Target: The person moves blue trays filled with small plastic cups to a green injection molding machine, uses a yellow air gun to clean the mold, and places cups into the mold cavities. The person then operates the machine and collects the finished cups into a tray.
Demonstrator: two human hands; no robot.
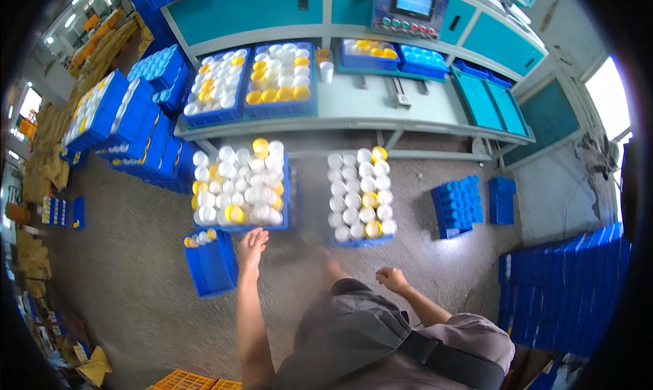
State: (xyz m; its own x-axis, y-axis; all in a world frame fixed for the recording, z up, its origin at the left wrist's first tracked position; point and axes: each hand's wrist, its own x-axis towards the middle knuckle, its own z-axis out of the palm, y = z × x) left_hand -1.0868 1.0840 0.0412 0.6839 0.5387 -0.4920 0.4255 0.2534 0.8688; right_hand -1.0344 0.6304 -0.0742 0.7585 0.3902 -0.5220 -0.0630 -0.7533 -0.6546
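My left hand (253, 246) is open, its fingers stretched forward just short of the front edge of a blue crate (288, 206). This crate is full of white cups (239, 184) with a few yellow ones (234, 214). No object shows in that hand. To the right, my right hand (392, 279) hangs with its fingers curled in, and nothing can be seen in it. Ahead of it stands a second crate, with white and yellow cups (352, 201) in rows. Below my left hand's crate lies a blue crate (212, 266) with several cups at its far end.
A grey workbench (354, 107) with filled crates (279, 107) runs across the back, under a control panel (410, 12). Blue crates are stacked at left (146, 155) and right (564, 295). A crate of blue cups (459, 205) sits on the floor at right. Orange crates (187, 382) lie at the bottom edge.
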